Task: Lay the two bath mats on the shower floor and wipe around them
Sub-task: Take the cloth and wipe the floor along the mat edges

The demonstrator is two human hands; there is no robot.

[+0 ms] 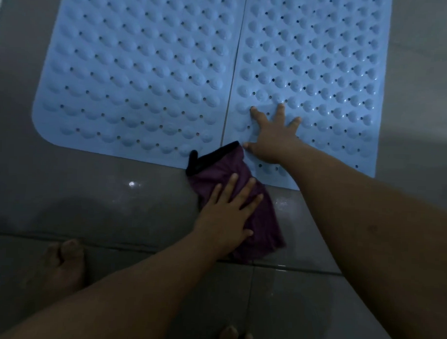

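Two blue mats (220, 75) edge to edge on grey floor (89, 202)

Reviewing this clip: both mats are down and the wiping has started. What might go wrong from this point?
1. The purple cloth under the left hand overlaps the near edges of both mats; a forward stroke could lift or shift the left mat, which nothing pins.
2. The grey floor looks glossy, possibly wet, so the bare foot might slip.
3. The right hand presses only the right mat.

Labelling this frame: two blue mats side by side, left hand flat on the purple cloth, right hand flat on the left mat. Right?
Not quite. The head view shows the right hand flat on the right mat, not the left mat. The left hand is on the purple cloth.
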